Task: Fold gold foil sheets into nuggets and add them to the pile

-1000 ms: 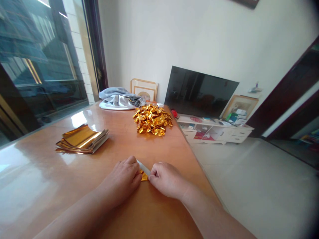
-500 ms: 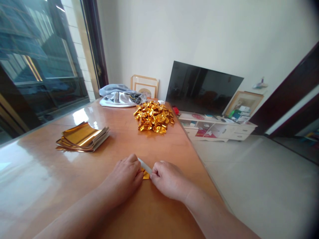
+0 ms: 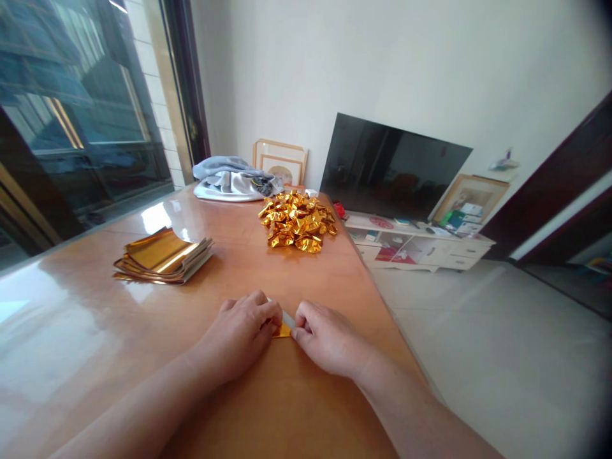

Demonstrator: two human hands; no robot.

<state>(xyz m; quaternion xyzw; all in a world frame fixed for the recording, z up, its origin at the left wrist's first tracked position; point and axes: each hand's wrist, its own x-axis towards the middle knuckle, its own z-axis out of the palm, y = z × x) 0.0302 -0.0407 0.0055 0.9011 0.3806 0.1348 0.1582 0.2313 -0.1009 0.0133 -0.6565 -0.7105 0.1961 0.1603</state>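
Observation:
A small folded piece of gold foil paper, white on its back, lies on the wooden table between my hands. My left hand presses down on its left side with curled fingers. My right hand pinches its right edge, fingers closed. Most of the paper is hidden under my fingers. A stack of flat gold foil sheets lies to the left, and a heap of folded gold foil pieces sits farther back.
A grey and white bundle of cloth lies at the table's far end, before picture frames. The table's right edge runs diagonally; beyond it are pale floor tiles, a dark television and a low white cabinet. Windows fill the left.
My hands have drawn closer together over the gold paper, so less of its white strip shows. The view has shifted slightly.

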